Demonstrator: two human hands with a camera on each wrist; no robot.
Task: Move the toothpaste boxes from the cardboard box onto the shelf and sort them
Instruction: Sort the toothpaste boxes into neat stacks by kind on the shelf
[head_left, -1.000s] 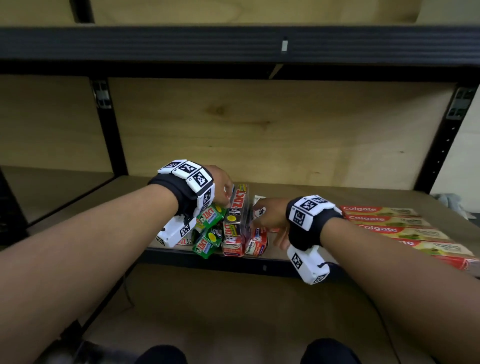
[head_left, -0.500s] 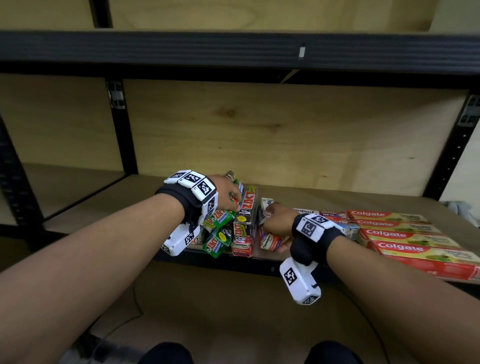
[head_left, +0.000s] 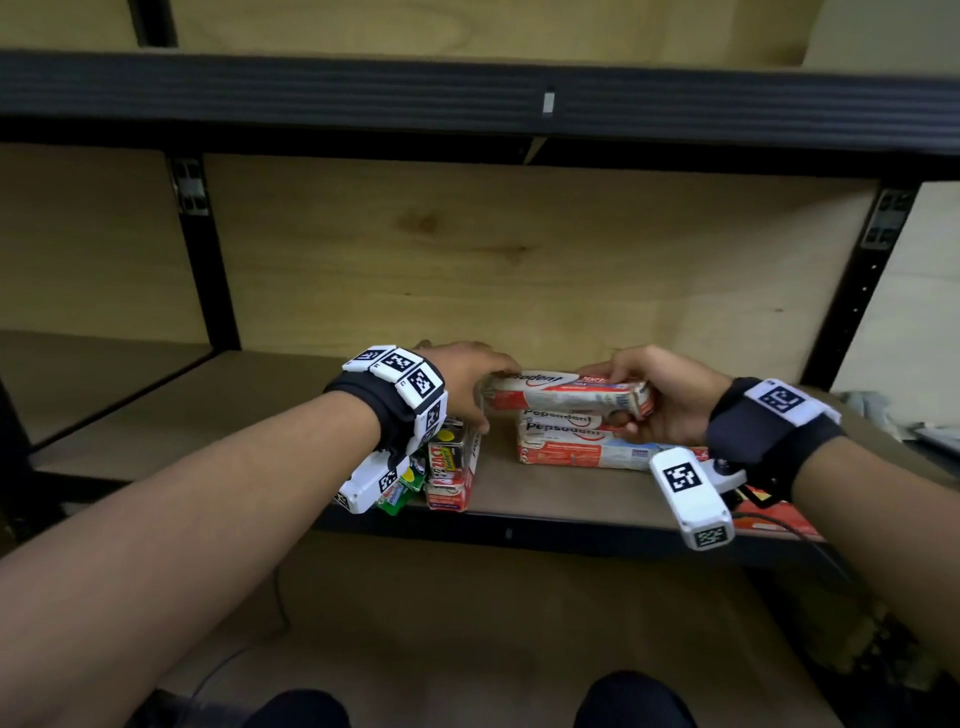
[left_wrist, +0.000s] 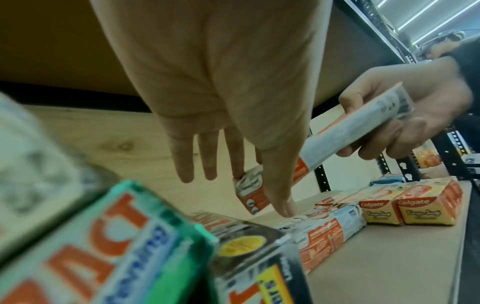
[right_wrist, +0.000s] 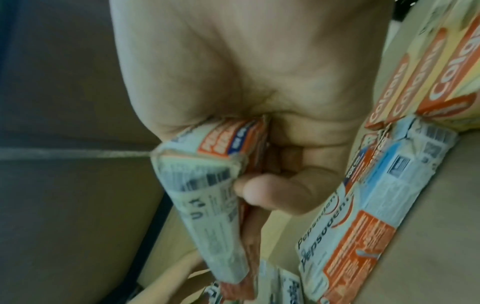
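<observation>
My right hand (head_left: 670, 400) (right_wrist: 259, 82) grips a white-and-red Pepsodent box (head_left: 566, 395) (left_wrist: 345, 131) (right_wrist: 207, 205) by its right end and holds it level just above a stack of Pepsodent boxes (head_left: 566, 447) (right_wrist: 363, 216) on the shelf board (head_left: 545, 499). My left hand (head_left: 467, 379) (left_wrist: 207, 160) has straight fingers, and its thumb and fingertips touch the box's left end. ZACT boxes (head_left: 451, 467) (left_wrist: 91, 246) stand under my left wrist. Colgate boxes (left_wrist: 415, 207) (right_wrist: 415, 72) lie in a row to the right. The cardboard box is out of view.
The wooden back panel (head_left: 519, 260) stands close behind both hands. A black shelf beam (head_left: 467, 93) runs overhead. Black uprights (head_left: 208, 270) flank the bay. Bare board (head_left: 182, 410) stretches left of the ZACT boxes. My knees (head_left: 634, 701) show below the shelf edge.
My right hand has picked up a Pepsodent box and raised it over the stack. My left hand left the ZACT boxes and moved right to the box's left end.
</observation>
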